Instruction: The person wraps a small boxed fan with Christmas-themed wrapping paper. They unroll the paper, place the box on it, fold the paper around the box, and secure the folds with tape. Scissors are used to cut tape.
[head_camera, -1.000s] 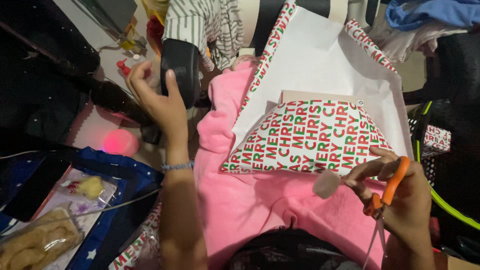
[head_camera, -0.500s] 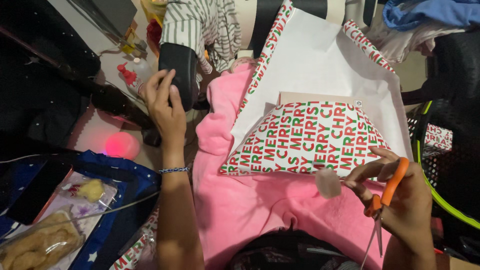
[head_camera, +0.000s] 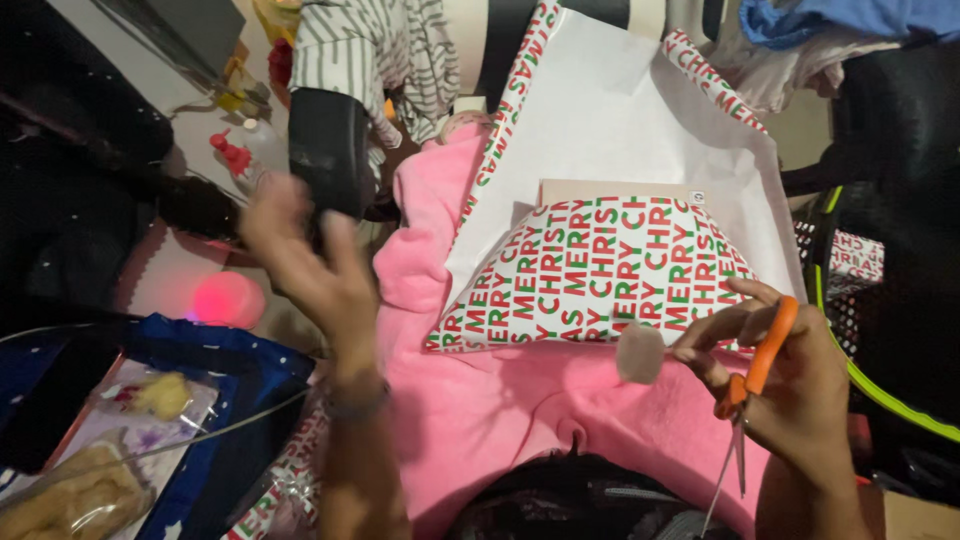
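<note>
- Currently, box (head_camera: 600, 265) on lap: front paper flap folded up, untaped; rear sheet flat.
- R hand (head_camera: 790, 380) clamped on scissors (head_camera: 745, 385), tape piece (head_camera: 640, 352) at fingertips.
- L hand (head_camera: 305, 265) blurred, fingers spread, empty, near black dispenser (head_camera: 325, 150).

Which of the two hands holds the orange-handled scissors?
The right hand holds the orange-handled scissors, blades pointing down, with a tape piece at its fingertips. The left hand is blurred and holds nothing visible.
</note>
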